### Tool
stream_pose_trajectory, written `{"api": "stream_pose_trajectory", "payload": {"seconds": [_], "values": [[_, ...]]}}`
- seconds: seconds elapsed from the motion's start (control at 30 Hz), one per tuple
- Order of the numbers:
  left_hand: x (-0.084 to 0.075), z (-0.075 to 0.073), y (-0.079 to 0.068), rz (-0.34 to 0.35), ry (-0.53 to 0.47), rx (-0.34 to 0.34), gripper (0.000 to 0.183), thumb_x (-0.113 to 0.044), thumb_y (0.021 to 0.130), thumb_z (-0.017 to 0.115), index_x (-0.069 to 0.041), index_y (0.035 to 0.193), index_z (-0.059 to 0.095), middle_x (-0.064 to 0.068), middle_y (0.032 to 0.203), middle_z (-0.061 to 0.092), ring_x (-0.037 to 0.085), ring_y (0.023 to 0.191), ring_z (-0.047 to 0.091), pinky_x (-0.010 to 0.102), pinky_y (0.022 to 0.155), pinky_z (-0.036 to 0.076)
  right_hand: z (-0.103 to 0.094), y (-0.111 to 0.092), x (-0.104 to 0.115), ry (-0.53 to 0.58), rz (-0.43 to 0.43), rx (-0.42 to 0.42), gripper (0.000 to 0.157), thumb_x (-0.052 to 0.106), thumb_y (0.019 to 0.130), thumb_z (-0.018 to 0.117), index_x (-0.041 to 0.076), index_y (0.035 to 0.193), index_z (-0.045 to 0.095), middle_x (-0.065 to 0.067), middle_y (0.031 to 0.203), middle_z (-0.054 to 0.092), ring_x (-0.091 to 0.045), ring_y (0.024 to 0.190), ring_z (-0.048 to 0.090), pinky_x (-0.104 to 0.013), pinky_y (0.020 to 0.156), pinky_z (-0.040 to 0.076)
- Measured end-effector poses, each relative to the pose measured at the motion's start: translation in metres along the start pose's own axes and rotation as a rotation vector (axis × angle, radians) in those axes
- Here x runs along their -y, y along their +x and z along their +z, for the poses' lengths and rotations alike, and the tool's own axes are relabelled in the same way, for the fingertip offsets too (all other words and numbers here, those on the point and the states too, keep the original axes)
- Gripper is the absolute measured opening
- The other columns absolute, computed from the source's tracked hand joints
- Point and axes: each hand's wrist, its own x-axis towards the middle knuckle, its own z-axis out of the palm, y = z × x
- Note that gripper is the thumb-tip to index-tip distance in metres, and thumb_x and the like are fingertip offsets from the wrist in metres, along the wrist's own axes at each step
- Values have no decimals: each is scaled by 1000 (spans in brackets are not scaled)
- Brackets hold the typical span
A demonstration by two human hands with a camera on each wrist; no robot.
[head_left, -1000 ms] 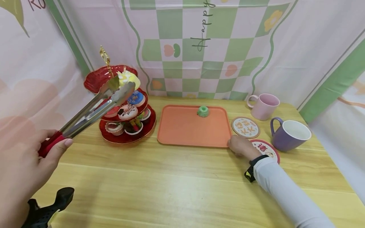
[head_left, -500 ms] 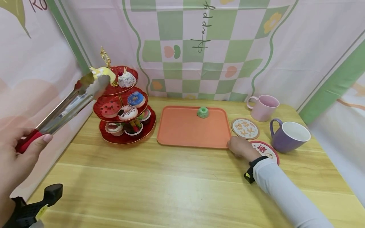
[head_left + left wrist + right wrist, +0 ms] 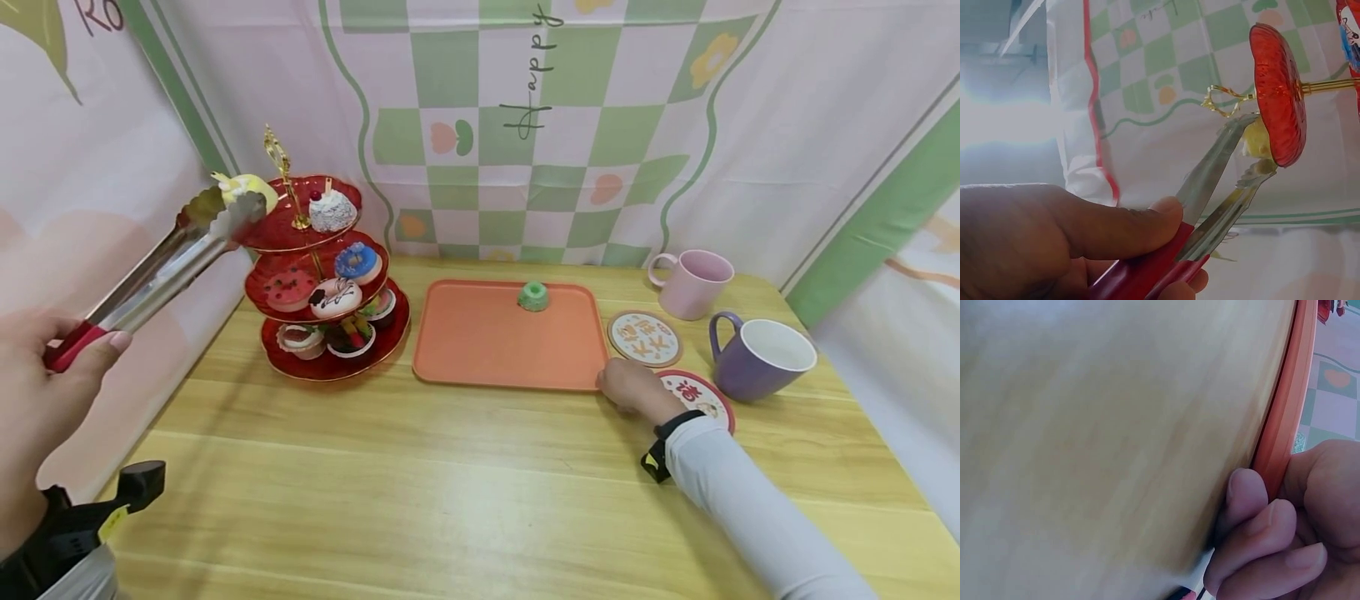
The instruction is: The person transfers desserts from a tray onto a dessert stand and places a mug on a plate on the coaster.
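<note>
Far left on my head feed, the left hand (image 3: 48, 392) has its fingers wrapped round the red handles of some metal tongs (image 3: 168, 285), and the tong tips have a yellow cake (image 3: 246, 188) between them. That cake's at the left edge of the top plate of a red three-tier stand (image 3: 337, 368); honestly can't tell from here if the plate is taking its weight. Same plate, right of the gold handle (image 3: 285, 173): a white cake with a cherry (image 3: 332, 214). Middle tier's got a red dotted cake (image 3: 290, 290), a pale pink donut (image 3: 337, 298) and a blue donut (image 3: 358, 262), with little cupcakes (image 3: 302, 340) on the bottom. Next over I get an orange tray (image 3: 487, 342) with a green ring cake (image 3: 533, 297) near its back edge. The right hand (image 3: 633, 389) is pinching the tray's front right corner, fingers curled. Then two round coasters (image 3: 645, 337), plus a pink mug (image 3: 697, 285) behind a purple mug (image 3: 753, 367) on the wooden table (image 3: 450, 500).
</note>
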Motion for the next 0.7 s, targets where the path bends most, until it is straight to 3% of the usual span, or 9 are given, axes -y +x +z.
{"api": "stream_pose_trajectory", "payload": {"seconds": [0.1, 0.23, 0.33, 0.47, 0.53, 0.6, 0.7], "values": [[-23, -7, -2, -55, 33, 58, 30, -14, 90, 62, 13, 97, 51, 25, 80, 48, 12, 56, 39, 15, 40, 28, 0, 0, 0, 0, -1, -1, 31, 11, 94, 37, 7, 68, 53, -8, 66, 51, -19, 50, 49, -31, 51, 40], [-47, -13, -5, -119, 65, 113, 34, -12, 92, 58, 18, 104, 46, 34, 89, 45, 31, 65, 41, 13, 42, 26, 1, 0, 0, 7, 8, 1, 31, 11, 94, 37, 7, 69, 54, -8, 65, 51, -19, 48, 50, -31, 51, 40], [-37, -10, -3, -160, 68, 144, 41, -17, 93, 58, 18, 109, 43, 35, 94, 43, 39, 71, 43, 14, 42, 27, 2, 0, -1, 12, 13, -1, 31, 11, 94, 36, 6, 70, 54, -8, 66, 51, -19, 48, 51, -32, 51, 41], [3, 3, 4, -159, 71, 144, 52, -32, 91, 59, 14, 113, 45, 32, 99, 44, 39, 75, 44, 17, 41, 31, 1, 1, -1, -1, 3, -9, 31, 11, 93, 37, 7, 68, 54, -8, 66, 51, -20, 50, 50, -32, 52, 41], [14, 6, 6, -154, 85, 137, 53, -35, 91, 58, 11, 113, 46, 30, 99, 46, 38, 75, 44, 18, 40, 32, 2, 1, -1, -6, -1, -11, 31, 10, 93, 37, 7, 68, 54, -7, 66, 51, -20, 50, 50, -32, 52, 41], [11, 5, 5, -155, 77, 137, 52, -34, 91, 59, 12, 113, 46, 31, 99, 45, 38, 75, 44, 18, 40, 31, 2, 1, -1, -13, -10, -15, 30, 10, 93, 37, 7, 68, 54, -7, 66, 51, -20, 51, 50, -31, 52, 41], [-16, -4, -1, -146, 73, 125, 42, -22, 91, 60, 14, 108, 47, 33, 95, 45, 35, 69, 44, 15, 41, 29, 2, 1, -1, -10, -9, -15, 30, 10, 93, 37, 7, 68, 54, -7, 66, 51, -20, 51, 50, -31, 52, 41]]}}
